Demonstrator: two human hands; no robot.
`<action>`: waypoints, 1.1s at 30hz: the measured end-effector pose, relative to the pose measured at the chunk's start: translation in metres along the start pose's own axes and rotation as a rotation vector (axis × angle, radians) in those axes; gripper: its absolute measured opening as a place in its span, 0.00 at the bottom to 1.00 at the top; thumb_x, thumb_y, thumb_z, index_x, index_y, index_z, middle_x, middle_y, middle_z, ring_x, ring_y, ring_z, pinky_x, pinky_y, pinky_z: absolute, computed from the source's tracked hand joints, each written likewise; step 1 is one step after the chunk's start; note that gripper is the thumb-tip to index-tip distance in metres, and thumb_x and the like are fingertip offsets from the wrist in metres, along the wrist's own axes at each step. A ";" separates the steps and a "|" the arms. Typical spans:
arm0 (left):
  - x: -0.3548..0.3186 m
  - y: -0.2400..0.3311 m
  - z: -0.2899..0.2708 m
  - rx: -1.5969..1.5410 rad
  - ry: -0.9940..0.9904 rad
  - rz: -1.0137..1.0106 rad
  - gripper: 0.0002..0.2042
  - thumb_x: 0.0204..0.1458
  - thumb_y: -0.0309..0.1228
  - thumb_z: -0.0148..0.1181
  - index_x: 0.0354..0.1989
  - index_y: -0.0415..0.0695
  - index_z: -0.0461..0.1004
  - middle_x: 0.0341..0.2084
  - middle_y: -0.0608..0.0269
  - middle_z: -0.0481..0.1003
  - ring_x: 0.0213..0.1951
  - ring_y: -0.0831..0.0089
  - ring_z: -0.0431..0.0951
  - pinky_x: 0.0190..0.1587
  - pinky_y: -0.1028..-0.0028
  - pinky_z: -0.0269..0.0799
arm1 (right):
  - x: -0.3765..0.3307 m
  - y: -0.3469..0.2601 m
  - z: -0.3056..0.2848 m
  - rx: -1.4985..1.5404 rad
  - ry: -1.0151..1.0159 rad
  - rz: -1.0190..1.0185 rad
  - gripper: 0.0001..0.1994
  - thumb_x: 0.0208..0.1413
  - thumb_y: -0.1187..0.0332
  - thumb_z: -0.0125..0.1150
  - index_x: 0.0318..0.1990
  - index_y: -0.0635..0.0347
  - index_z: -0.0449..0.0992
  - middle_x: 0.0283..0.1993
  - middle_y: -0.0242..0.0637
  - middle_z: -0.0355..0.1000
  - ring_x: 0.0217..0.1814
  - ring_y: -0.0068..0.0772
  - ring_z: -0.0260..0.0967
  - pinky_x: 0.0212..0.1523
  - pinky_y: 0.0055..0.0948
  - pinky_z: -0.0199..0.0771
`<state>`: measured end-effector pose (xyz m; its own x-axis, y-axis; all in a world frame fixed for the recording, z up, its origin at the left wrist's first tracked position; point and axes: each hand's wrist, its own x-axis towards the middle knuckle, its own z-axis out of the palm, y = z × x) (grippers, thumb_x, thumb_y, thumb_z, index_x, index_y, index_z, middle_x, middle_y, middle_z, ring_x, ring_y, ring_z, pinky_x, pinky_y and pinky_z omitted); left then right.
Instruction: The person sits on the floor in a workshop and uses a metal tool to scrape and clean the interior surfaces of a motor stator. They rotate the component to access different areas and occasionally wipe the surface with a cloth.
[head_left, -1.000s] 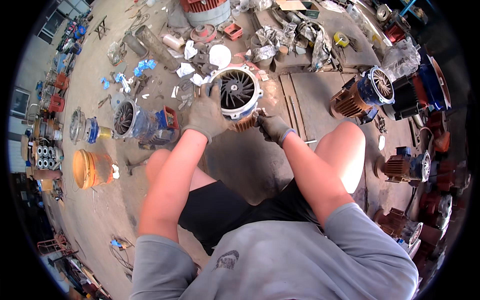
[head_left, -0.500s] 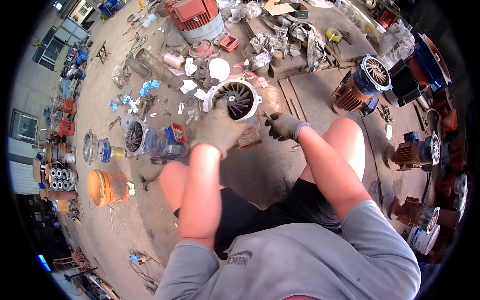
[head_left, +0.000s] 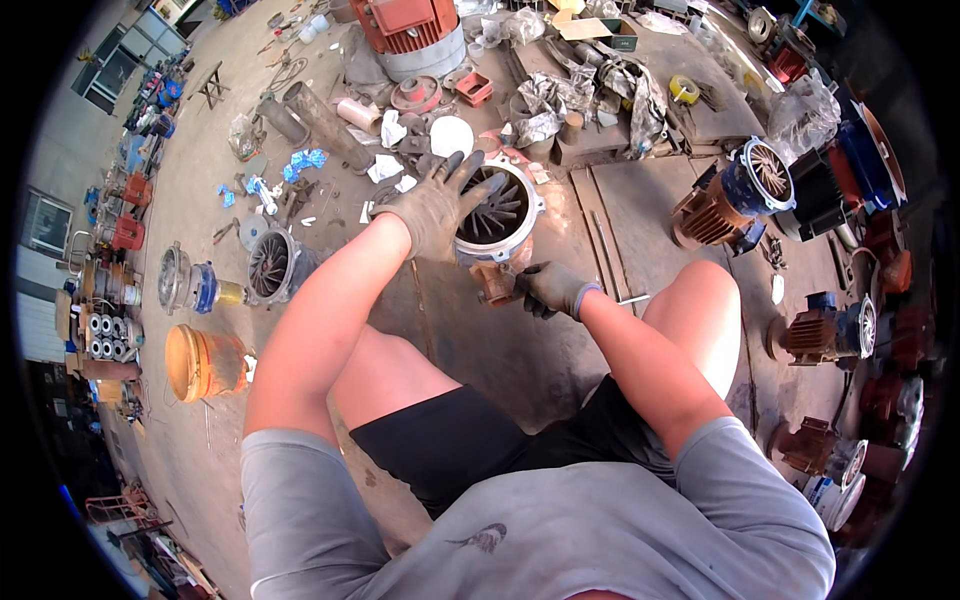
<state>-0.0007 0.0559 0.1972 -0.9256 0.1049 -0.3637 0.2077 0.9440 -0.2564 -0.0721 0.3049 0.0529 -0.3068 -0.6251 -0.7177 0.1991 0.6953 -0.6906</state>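
A motor with a pale ring-shaped flange (head_left: 531, 235) stands in front of my knees. Inside the ring sits a dark finned impeller (head_left: 492, 213), and a rusty body shows below it. My left hand (head_left: 432, 212), in a grey work glove, lies across the left side of the ring with its fingers stretched apart over the opening. Beside the rusty lower part, my right hand (head_left: 552, 290), also gloved, has its fingers curled closed. What is inside those fingers is too small and dark to make out.
More finned motors stand at the right (head_left: 735, 195) and left (head_left: 272, 265). An orange bucket (head_left: 190, 362) is at my left. A large red motor (head_left: 410, 30), a white disc (head_left: 451, 136) and crumpled plastic sheeting (head_left: 640, 100) lie beyond. A thin rod (head_left: 605, 245) rests on the floor plate.
My left hand has swung left and its fingers have spread over the ring. My right hand has moved nearer and slightly left, to the motor's lower side. The view has shifted a little.
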 end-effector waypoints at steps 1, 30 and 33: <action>0.001 0.000 0.000 -0.027 0.018 0.005 0.68 0.47 0.71 0.71 0.88 0.46 0.40 0.84 0.28 0.42 0.84 0.30 0.44 0.86 0.44 0.40 | -0.001 -0.002 -0.002 -0.016 -0.004 0.009 0.18 0.70 0.55 0.56 0.43 0.59 0.86 0.33 0.39 0.84 0.29 0.34 0.81 0.32 0.36 0.81; -0.006 0.085 -0.020 -0.378 0.071 -0.688 0.63 0.46 0.70 0.74 0.81 0.35 0.56 0.74 0.27 0.60 0.73 0.35 0.67 0.74 0.52 0.69 | 0.035 0.039 0.007 -0.253 0.593 -0.148 0.21 0.68 0.50 0.58 0.42 0.58 0.90 0.45 0.61 0.84 0.50 0.62 0.84 0.54 0.52 0.80; -0.003 0.080 -0.022 -0.335 0.067 -0.619 0.65 0.46 0.74 0.71 0.82 0.34 0.56 0.75 0.25 0.58 0.75 0.33 0.65 0.76 0.51 0.66 | 0.037 0.046 0.002 -0.077 0.477 -0.074 0.18 0.69 0.54 0.61 0.40 0.62 0.87 0.35 0.48 0.82 0.36 0.45 0.82 0.41 0.44 0.81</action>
<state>0.0116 0.1377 0.1972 -0.8620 -0.4733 -0.1813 -0.4615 0.8809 -0.1053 -0.0719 0.3129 -0.0052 -0.7135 -0.4538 -0.5339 0.0968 0.6909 -0.7165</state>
